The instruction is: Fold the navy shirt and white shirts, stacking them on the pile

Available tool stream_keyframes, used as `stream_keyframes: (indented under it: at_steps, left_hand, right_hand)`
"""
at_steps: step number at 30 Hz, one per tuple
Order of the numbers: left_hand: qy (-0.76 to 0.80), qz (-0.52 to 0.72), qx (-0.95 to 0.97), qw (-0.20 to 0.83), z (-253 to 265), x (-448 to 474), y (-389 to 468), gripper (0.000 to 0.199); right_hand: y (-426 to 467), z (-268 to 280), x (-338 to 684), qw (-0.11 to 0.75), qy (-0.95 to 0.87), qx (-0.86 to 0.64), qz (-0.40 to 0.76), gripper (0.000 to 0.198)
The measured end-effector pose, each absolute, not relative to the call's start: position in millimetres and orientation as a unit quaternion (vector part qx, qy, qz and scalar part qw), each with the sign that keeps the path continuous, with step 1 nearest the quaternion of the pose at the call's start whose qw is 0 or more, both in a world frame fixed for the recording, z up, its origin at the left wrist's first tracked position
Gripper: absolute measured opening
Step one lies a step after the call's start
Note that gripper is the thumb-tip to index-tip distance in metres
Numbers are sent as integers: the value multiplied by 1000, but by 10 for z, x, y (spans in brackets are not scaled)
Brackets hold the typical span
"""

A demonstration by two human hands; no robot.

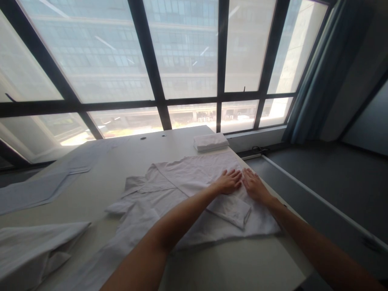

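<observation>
A white long-sleeved garment, perhaps a shirt or coat (194,173), lies spread on the white table (218,262). One sleeve (230,210) is folded back across its body, with the cuff towards me. My left hand (229,182) rests flat on the cloth close to the table's right edge, fingers stretched out. Beside it, my right hand (254,186) lies flat along the garment's right edge, its fingers also extended. The fingertips of both hands are close together. My left forearm hides part of the garment's middle.
A neat stack of folded white cloth (211,142) sits at the table's far right corner. Papers (45,182) lie at the left, and another white cloth (30,250) is at the near left. Large windows (188,48) stand behind; a blue curtain (318,72) hangs right.
</observation>
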State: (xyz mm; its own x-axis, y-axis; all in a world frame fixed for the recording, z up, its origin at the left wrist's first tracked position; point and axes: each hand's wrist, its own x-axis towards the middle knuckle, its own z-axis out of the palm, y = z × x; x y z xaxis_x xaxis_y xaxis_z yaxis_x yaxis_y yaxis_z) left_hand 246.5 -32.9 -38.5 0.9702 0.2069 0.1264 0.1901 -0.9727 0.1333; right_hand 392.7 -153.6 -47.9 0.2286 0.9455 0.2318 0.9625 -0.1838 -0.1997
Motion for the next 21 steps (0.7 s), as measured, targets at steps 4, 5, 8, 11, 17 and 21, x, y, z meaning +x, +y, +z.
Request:
stream_keyframes:
  at_steps: [4,5,8,11,17,21]
  left_hand:
    - [91,66,989,97,-345,2461,-262,58]
    - [88,65,987,118,-320,2448,-223,58]
    - [89,85,979,161,-212,2359,-66,57]
    - [129,103,976,141,-97,2182,111,54]
    - [218,68,969,91,-144,1732,302,46]
    - [198,79,973,85,-304,1587,296,47]
  right_hand:
    - [-1480,-507,3783,108,-650,-752,27,61]
    - [-1482,-525,3784,94,-641,-761,26,62]
    - [-1519,-582,3850,67,-604,-794,-5,63]
    - [-1548,-595,3899,83,-559,-824,-55,61]
    - [-1265,-463,3569,128,-615,-774,-80,55]
    - [-934,-425,3310,116,-669,-734,-23,57]
